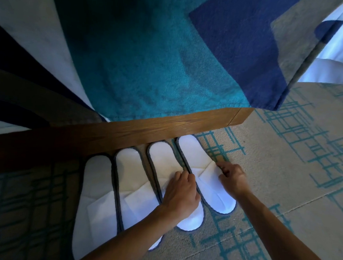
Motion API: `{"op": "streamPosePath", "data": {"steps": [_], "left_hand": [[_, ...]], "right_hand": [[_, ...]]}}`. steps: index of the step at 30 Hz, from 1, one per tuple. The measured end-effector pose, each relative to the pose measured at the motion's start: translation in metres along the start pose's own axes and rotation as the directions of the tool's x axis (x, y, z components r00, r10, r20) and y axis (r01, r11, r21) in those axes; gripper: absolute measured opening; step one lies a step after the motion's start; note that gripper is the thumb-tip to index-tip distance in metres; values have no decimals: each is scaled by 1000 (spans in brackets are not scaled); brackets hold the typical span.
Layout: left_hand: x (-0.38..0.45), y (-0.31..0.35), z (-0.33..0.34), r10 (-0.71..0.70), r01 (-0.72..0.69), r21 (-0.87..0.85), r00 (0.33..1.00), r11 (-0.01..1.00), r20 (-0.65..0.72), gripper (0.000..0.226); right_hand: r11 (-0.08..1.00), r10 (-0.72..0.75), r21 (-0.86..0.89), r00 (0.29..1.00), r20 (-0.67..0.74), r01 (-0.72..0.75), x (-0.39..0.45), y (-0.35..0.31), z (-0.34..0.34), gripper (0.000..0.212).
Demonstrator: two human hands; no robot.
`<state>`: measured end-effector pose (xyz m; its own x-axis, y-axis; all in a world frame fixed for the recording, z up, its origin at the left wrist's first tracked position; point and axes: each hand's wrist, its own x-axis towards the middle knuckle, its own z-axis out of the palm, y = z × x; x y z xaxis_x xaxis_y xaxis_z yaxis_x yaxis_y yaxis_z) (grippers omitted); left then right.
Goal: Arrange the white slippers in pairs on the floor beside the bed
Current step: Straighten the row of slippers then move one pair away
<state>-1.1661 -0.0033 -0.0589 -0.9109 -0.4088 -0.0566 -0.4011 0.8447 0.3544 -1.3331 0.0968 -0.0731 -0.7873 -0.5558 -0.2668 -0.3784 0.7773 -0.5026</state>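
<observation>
- Bed, filling the upper half of the frame: teal and navy runner draped over white bedding, with a wooden base rail running across the middle.
- Carpet, beige with teal grid lines, taking the lower and right parts of the frame; dim shadow lies over its lower left.
- White slippers, four in a row just below the rail at centre, lying side by side with one end of each against or close to the wood: first slipper far left, second slipper, third slipper, fourth slipper furthest right.
- Progress, as judged: all four appear laid out as two pairs; only fine alignment of the right-hand pair seems left. No further slippers are in view.
- Left hand, lower centre: fingers curled down on the third slipper near its edge beside the fourth, pressing or pinching it.
- Right hand, right of centre: fingertips pinching the outer edge of the fourth slipper's strap.
</observation>
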Motion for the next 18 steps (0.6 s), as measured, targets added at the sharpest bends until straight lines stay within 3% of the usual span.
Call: {"op": "streamPosePath", "data": {"steps": [18], "left_hand": [[4,-4,-1,33,-33,-17,999,999,16,20]], "right_hand": [[999,-19,-43,999,-34,18,-6,-1,2,45]]}}
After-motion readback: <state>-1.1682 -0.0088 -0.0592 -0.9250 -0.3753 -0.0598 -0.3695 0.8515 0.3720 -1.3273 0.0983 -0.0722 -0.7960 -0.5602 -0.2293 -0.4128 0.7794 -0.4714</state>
